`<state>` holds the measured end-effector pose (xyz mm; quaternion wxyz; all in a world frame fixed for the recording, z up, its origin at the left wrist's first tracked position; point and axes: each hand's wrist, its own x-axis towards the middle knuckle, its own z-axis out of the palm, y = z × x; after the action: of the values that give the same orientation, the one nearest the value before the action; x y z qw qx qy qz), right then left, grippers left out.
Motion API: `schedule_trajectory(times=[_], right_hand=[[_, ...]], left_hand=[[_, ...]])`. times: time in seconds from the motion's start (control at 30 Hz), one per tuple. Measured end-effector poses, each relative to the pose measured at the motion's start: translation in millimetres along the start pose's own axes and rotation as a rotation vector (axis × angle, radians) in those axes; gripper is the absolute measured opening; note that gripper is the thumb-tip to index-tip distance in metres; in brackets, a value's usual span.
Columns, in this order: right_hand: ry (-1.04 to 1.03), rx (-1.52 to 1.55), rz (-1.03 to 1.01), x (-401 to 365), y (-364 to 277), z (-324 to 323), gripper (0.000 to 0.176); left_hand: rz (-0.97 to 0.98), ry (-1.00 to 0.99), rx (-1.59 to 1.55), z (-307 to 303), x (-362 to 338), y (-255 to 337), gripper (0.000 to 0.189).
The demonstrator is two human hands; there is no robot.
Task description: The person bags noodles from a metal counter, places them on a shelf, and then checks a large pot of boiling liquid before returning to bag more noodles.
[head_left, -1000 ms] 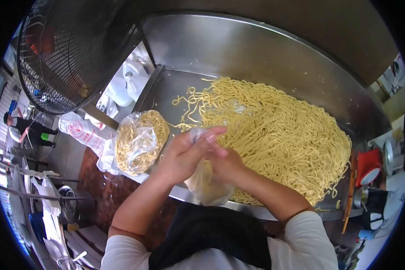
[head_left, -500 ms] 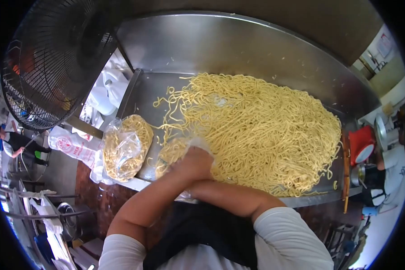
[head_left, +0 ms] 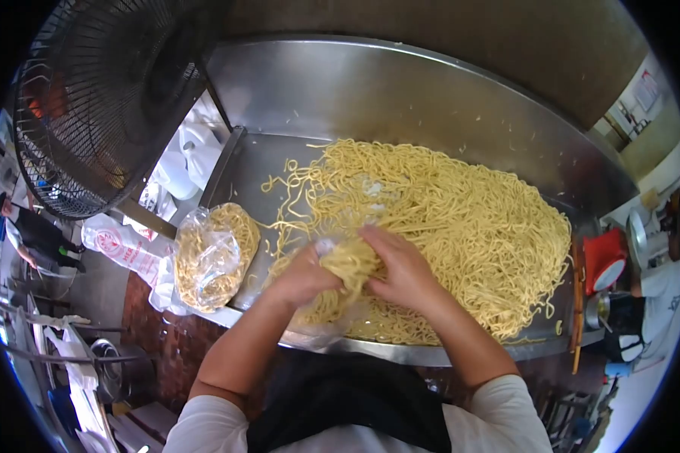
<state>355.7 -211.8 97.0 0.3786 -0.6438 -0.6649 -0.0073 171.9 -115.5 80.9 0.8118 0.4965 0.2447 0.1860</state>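
A big heap of yellow noodles (head_left: 468, 234) covers much of the metal tray (head_left: 253, 162). At its near left edge, my left hand (head_left: 306, 278) is closed on the rim of a clear plastic bag (head_left: 317, 334), which has noodles inside. My right hand (head_left: 406, 272) curls its fingers round a bunch of noodles (head_left: 349, 260) at the bag's mouth, between the two hands. Left of them, on the tray's corner, rests a filled clear bag of noodles (head_left: 217, 257).
A large black fan (head_left: 102, 106) stands at upper left, with white jugs (head_left: 189, 162) behind the tray's left side. To the right lie a wooden stick (head_left: 576, 306) and a red container (head_left: 606, 260). Another person (head_left: 38, 234) stands far left.
My arms have uncrossed. The right hand has come off the left side to the right, now with noodles in its grasp, and the bag's mouth shows between the hands.
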Motion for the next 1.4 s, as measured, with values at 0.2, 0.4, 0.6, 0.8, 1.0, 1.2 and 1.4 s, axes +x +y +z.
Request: schedule_trajectory(times=[0.2,0.4,0.6,0.8,1.0,1.2,1.4], right_hand=[[0.406,1.434,0.75,11.9,139.6,104.6,0.015],[0.923,1.251,1.278,54.4,190.3,35.2,0.014],[0.806,1.257,1.243,50.0,206.4,-22.3,0.039],[0.907,1.041,1.199,-9.0,327.2,-23.2,0.035],[-0.524,0.01,0.957,24.8,255.6,-103.3,0.031],[-0.74,-0.342,0.362,66.8,157.8,-59.7,0.048],[-0.713,-0.199,-0.266,-21.4,19.6,119.9,0.05]], left_hand=[[-0.094,-0.196,0.178,33.3,-15.1,-8.3,0.046],[-0.155,-0.103,1.17,12.4,-8.3,1.6,0.029],[-0.25,-0.095,1.577,-16.2,-11.1,11.7,0.026],[-0.726,-0.159,1.775,-67.2,-43.2,11.8,0.025],[-0.752,0.012,1.78,-85.1,-74.2,0.0,0.027],[-0.3,0.21,1.642,-74.8,-102.0,37.4,0.043],[-0.151,0.174,0.565,-73.4,-112.3,57.6,0.043]])
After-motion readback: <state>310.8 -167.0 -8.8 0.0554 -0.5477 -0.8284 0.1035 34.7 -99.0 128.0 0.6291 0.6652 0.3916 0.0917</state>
